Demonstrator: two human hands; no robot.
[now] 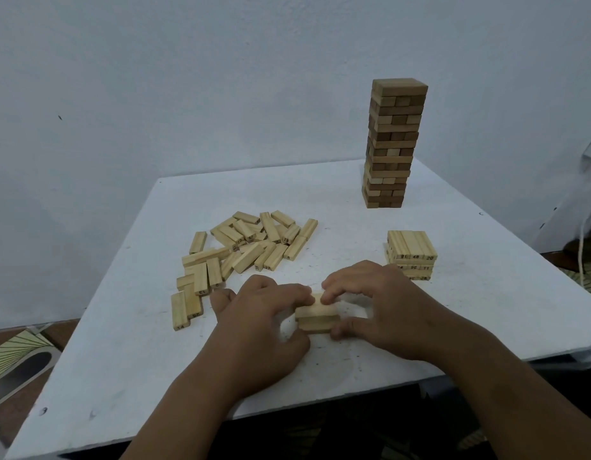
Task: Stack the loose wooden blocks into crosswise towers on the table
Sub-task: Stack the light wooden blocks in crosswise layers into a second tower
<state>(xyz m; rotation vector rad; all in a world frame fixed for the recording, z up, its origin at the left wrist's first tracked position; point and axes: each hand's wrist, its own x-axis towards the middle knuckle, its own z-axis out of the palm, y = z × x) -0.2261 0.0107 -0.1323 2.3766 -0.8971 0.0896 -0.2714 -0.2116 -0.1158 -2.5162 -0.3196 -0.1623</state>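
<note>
Now both hands [317,313] clasp small block stack [317,316] (two layers) between them.

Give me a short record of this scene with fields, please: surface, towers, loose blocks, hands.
surface: white table
tall tower: far right, darker wood, many layers
short tower: front of tall one, light numbered blocks
loose blocks: scattered pile, left of centre
left hand: grips small stack from left
right hand: grips the stack from right
small stack: low, layer count unclear

The right hand [383,303] hides the short stack's [411,252] lower corner — its bottom numbers unreadable.
</note>
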